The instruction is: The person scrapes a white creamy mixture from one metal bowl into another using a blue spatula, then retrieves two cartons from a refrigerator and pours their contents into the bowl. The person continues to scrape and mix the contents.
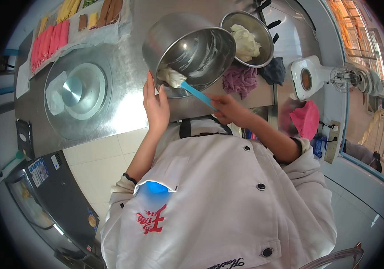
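A large steel mixing bowl [175, 32] lies tilted on the worktop, its mouth facing me, with white streaks of cream inside. My left hand [157, 106] rests with spread fingers against the bowl's left rim. In my right hand [229, 109] is the handle of a blue spatula [197, 94]; its head, covered in whitish cream [171, 77], is inside the bowl near the left wall. Behind on the right, a smaller steel bowl [268, 55] holds a heap of cream [244, 43]. Beside it lie a crumpled purple cloth [240, 81] and a dark cloth [274, 70].
On the left of the steel worktop [124, 111] stands a glass turntable [55, 126] with a round metal centre. Rows of pink, yellow and brown rolls [52, 40] lie behind it. A white stand mixer [308, 79] and knives [274, 24] are on the right.
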{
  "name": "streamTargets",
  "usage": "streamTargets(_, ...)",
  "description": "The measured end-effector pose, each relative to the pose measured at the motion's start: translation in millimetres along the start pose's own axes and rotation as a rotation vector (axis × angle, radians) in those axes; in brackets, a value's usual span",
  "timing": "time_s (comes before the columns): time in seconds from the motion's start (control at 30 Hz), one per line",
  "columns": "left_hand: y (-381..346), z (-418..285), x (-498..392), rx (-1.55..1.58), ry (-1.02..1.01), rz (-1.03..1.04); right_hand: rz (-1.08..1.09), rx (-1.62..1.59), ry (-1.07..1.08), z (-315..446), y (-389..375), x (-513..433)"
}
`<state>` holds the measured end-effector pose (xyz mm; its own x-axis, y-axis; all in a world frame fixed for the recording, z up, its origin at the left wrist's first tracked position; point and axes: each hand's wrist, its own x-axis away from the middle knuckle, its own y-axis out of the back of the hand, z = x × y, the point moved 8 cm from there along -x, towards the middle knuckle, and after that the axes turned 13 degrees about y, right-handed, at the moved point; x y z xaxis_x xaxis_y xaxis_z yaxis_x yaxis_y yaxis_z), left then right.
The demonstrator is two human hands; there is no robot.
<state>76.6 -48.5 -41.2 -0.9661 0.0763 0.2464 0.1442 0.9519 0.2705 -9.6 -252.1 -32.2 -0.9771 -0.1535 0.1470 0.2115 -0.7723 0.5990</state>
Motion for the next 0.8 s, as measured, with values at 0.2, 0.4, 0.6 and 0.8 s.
streamTargets(0.2,-4,1,4,0.1,0.031,0.01,-0.062,0.779,0.112,46,77,-9)
streamTargets(0.4,-8,3,4,0.081,0.016,-0.03,0.27,1.233,-0.058,30,78,-17)
streamTargets(0.6,-21,38,5,0.28,0.181,0.059,0.138,0.422,-0.03,-3,10,10)
streamTargets(0.8,-23,51,8,0.416,0.201,0.153,0.021,-0.261,-0.196,-15,-5,0)
